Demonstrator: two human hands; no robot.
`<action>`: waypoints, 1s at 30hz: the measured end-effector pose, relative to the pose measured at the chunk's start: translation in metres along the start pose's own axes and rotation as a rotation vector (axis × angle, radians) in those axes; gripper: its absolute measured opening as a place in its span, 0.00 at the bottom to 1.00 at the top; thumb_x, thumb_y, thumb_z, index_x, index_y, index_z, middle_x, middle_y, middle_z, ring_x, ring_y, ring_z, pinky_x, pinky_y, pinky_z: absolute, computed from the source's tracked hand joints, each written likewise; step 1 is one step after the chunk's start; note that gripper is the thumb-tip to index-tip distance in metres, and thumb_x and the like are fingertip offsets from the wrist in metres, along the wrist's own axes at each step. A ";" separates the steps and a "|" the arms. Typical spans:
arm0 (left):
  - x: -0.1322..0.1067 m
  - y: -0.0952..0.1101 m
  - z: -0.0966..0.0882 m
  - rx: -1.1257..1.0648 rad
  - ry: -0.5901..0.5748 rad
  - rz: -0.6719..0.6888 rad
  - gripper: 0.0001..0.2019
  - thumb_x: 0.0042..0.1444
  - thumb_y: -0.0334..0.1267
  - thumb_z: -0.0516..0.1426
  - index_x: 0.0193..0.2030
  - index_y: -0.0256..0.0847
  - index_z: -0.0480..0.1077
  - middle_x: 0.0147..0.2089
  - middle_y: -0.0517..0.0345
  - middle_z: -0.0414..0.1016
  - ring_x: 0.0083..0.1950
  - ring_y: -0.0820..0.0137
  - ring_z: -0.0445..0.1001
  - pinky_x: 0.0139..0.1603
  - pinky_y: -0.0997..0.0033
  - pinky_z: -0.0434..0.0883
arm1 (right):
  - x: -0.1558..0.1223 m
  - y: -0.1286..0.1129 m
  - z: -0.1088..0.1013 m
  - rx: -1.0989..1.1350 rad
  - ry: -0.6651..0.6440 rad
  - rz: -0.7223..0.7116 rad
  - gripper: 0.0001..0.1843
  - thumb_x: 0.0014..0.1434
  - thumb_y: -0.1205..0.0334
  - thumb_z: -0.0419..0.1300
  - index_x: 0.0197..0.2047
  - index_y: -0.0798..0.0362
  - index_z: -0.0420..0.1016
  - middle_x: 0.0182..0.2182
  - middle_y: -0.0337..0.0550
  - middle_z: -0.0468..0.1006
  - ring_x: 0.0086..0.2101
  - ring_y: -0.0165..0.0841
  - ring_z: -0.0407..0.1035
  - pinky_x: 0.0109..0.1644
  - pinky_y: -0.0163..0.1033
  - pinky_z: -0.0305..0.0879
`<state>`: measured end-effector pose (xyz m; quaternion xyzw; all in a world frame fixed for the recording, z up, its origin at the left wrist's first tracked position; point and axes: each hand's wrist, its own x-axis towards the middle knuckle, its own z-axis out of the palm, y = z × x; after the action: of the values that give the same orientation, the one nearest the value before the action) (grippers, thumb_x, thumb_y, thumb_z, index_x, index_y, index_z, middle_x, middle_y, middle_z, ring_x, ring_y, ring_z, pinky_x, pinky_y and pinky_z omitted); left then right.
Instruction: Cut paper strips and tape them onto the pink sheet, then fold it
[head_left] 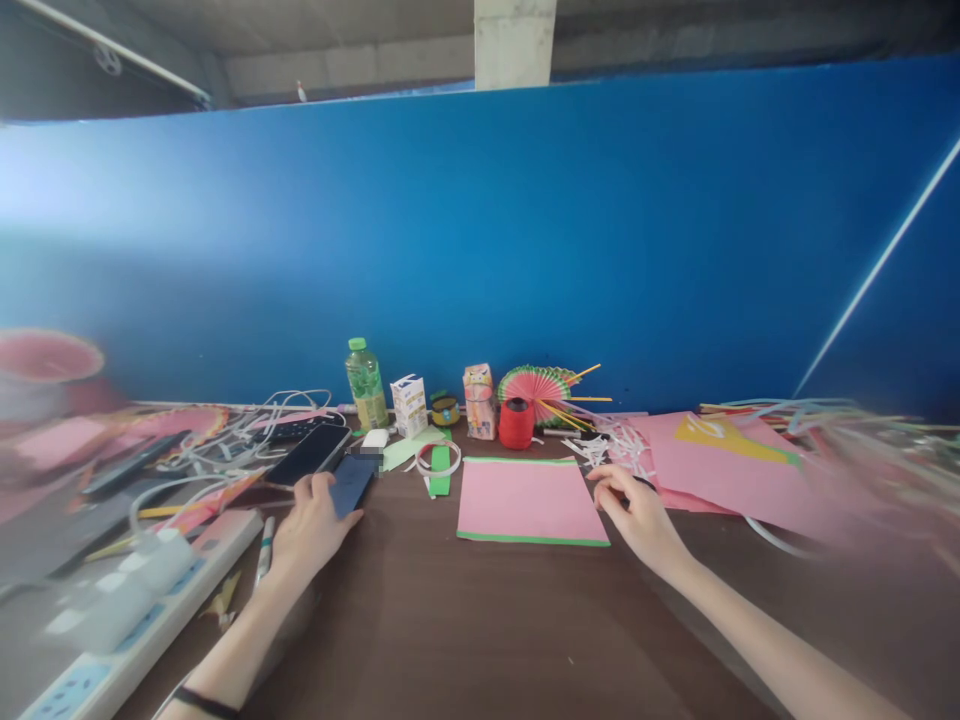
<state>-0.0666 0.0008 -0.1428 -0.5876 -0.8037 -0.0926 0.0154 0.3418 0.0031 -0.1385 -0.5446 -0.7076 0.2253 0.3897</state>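
Observation:
My left hand [311, 525] rests on the brown table with its fingers on a dark blue phone [351, 483]; a second, black phone [311, 453] lies just beyond. My right hand [637, 510] lies at the right edge of a pink paper sheet [529, 500] that sits on a green sheet. Its fingers are curled around something small and dark that I cannot make out. A white tape ring [437, 459] and a green paper strip [440, 470] lie between the two hands.
Along the blue wall stand a green-capped bottle [366, 385], a small white carton [409, 405], a pink carton [480, 402], a red thread spool [516, 423] and a paper fan [541, 385]. A white power strip [127, 615] with cables lies left, more pink paper [720, 460] right.

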 end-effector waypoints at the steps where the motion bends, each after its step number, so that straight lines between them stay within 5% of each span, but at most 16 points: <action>1: 0.000 0.000 0.000 -0.001 -0.003 -0.003 0.23 0.52 0.49 0.49 0.50 0.38 0.51 0.54 0.43 0.54 0.39 0.58 0.73 0.36 0.60 0.68 | 0.001 0.001 0.001 0.001 -0.004 0.004 0.09 0.58 0.58 0.47 0.39 0.53 0.62 0.23 0.36 0.68 0.27 0.33 0.64 0.34 0.36 0.56; 21: 0.007 0.009 -0.001 0.043 -0.010 -0.057 0.26 0.52 0.51 0.47 0.53 0.36 0.53 0.52 0.41 0.55 0.45 0.54 0.70 0.39 0.60 0.67 | -0.006 0.013 0.004 -0.034 -0.006 0.024 0.12 0.57 0.57 0.46 0.37 0.54 0.65 0.24 0.40 0.69 0.27 0.34 0.66 0.32 0.36 0.59; 30: 0.013 0.027 -0.004 0.080 0.180 0.120 0.23 0.53 0.46 0.49 0.52 0.35 0.58 0.51 0.42 0.59 0.50 0.53 0.62 0.48 0.58 0.62 | 0.000 0.022 0.012 -0.115 0.011 0.015 0.13 0.56 0.57 0.46 0.37 0.54 0.67 0.30 0.44 0.72 0.32 0.36 0.67 0.37 0.39 0.61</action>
<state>-0.0457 0.0203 -0.1332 -0.6229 -0.7654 -0.1118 0.1166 0.3456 0.0110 -0.1617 -0.5727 -0.7132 0.1843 0.3597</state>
